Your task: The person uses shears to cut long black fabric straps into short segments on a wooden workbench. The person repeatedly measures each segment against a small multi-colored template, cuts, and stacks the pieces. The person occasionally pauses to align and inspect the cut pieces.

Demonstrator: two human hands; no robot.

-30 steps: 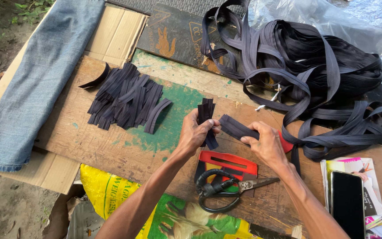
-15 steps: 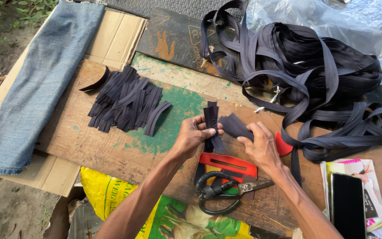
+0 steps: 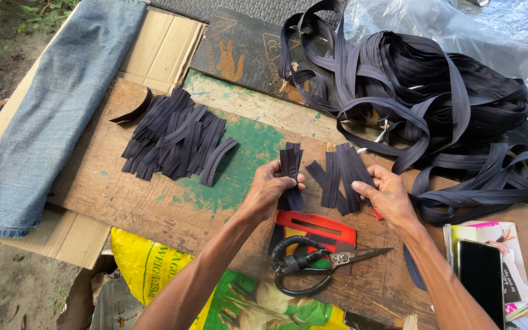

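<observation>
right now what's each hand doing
left hand: closed on a bundle of dark strips
right hand: holding fanned strips

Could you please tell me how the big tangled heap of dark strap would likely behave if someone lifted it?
The big tangled heap of dark strap would probably be floppy: its loops sag and curl over the worn wooden board. It would likely trail and snag, since the strands interlock.

Soft, even daylight fills the scene, bright without harsh sun. Shadows are faint and short, lying close under the cut strips [image 3: 175,137] on the wooden board [image 3: 123,195]. The clear plastic sheet [image 3: 459,30] at the top right catches pale glare. Focus is sharp in the middle; the corners bend and soften slightly from the wide lens.
</observation>
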